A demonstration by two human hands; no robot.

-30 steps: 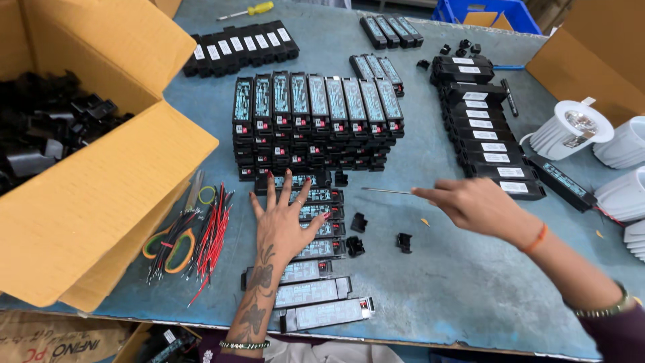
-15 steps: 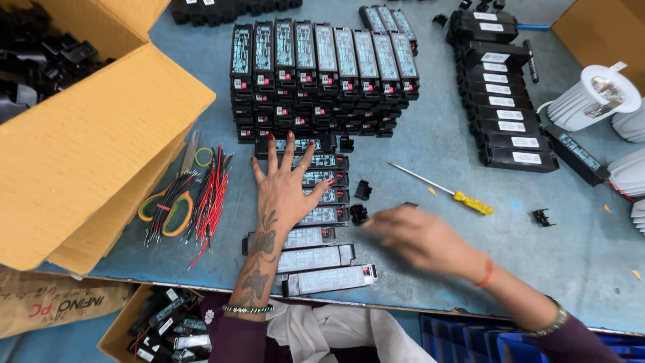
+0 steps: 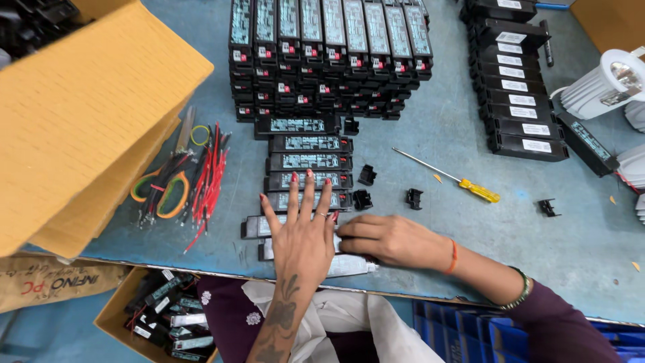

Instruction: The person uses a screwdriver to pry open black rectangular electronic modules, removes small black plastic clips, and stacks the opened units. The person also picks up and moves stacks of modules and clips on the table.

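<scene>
Column of black driver modules (image 3: 306, 180) on blue worktop (image 3: 463, 222), long axes crosswise; left hand (image 3: 304, 232) flat, fingers spread, pressing nearest modules; right hand (image 3: 393, 240) alongside, fingers curled, gripping lowest module's right end

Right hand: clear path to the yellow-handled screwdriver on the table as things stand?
Probably yes. The right hand rests on the nearest black modules, and the screwdriver lies on bare table just beyond it. Only one small black clip sits between them, low and easy to pass over.
</scene>
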